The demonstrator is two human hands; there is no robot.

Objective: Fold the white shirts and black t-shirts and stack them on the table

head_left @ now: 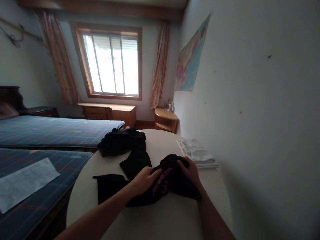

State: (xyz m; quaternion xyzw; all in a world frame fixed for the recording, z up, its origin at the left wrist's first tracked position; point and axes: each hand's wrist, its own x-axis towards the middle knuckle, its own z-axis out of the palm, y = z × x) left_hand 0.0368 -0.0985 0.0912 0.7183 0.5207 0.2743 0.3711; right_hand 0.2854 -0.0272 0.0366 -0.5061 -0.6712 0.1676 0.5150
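Observation:
A black shirt with pink lettering lies crumpled over the near half of the round white table. My left hand grips it just left of the lettering, thumb on top and fingers hidden in the cloth. On the other side, my right hand is closed on the bunched upper edge of the same shirt. Parts of the shirt spread out to the left beneath my left forearm. Behind it sits a heap of dark clothing; a black piece of cloth runs from there towards the shirt.
Folded newspapers lie at the table's right edge, close to the white wall. To the left are beds with blue plaid mattresses, one bearing a sheet of paper. A corner shelf and a desk stand beyond the table.

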